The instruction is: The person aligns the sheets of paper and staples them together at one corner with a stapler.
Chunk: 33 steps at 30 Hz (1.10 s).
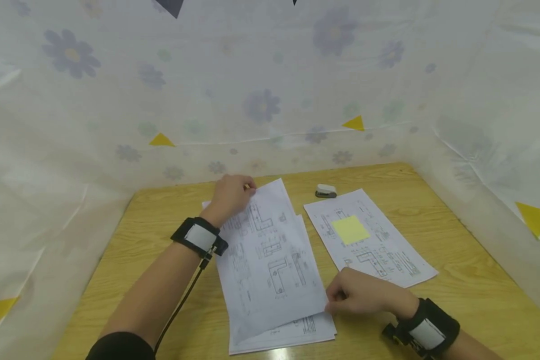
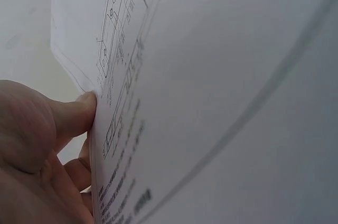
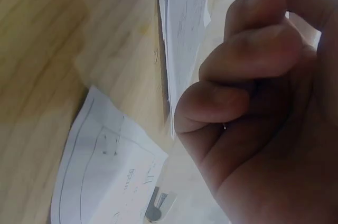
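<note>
The left hand (image 1: pixel 231 196) grips printed sheets (image 1: pixel 274 250) at the far end; the right hand (image 1: pixel 362 294) pinches the near right corner.

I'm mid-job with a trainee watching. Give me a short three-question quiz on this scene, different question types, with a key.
1. True or false: the stapler sits on the table, not on top of any paper.
2. Fill in the blank: the ____ grip holds the raised papers toward their far left.
3. Multiple choice: which of these lies on the right-hand papers? (a) the stapler (b) the yellow note (c) the raised papers

Key:
1. True.
2. Left; the left grip has its thumb and fingers at the edge.
3. b.
</note>
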Each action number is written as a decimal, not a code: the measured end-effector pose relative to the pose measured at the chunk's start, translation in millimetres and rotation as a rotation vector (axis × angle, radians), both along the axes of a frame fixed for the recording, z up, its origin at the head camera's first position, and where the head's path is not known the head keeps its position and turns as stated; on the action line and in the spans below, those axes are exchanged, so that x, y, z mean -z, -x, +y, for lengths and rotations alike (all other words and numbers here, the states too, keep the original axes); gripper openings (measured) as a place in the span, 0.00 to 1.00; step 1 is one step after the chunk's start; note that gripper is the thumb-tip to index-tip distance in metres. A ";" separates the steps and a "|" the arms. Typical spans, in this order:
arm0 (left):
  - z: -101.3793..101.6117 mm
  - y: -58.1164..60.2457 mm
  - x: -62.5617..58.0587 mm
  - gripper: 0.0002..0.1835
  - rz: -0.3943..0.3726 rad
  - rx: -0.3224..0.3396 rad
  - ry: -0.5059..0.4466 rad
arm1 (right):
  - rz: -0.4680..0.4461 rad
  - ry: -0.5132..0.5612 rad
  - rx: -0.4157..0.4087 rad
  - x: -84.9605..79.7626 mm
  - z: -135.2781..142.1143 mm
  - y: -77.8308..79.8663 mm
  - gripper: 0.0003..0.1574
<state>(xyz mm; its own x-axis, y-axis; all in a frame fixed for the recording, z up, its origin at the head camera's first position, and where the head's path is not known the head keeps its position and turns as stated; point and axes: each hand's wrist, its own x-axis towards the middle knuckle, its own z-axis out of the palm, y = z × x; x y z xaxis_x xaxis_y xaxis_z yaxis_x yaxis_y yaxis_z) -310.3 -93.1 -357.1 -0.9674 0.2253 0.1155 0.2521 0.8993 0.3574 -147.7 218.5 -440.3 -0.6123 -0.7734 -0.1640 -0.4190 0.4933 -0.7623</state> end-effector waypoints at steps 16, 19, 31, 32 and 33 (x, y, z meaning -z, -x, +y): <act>22.5 0.0 31.6 0.09 -0.044 0.052 0.070 | 0.023 -0.019 -0.032 -1.5 -3.0 -18.0 0.19; 26.5 0.0 36.9 0.09 -0.053 0.061 0.086 | 0.024 -0.015 -0.026 -1.2 -0.5 -19.3 0.18; 36.9 0.4 55.2 0.08 -0.080 0.101 0.117 | 0.001 -0.004 0.037 3.6 6.1 -21.5 0.14; 37.8 0.3 56.4 0.08 -0.079 0.101 0.119 | -0.001 -0.003 0.042 3.9 6.6 -21.4 0.14; 38.4 0.4 57.8 0.08 -0.075 0.100 0.122 | -0.001 -0.002 0.046 4.0 7.1 -21.4 0.13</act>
<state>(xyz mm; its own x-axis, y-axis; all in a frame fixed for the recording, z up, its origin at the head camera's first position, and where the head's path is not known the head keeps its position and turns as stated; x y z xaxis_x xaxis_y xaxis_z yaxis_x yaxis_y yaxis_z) -310.7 -54.6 -414.9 -0.9442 0.3292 0.0101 0.3197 0.9086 0.2687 -126.3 225.5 -444.3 -0.6470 -0.7441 -0.1664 -0.3950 0.5137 -0.7616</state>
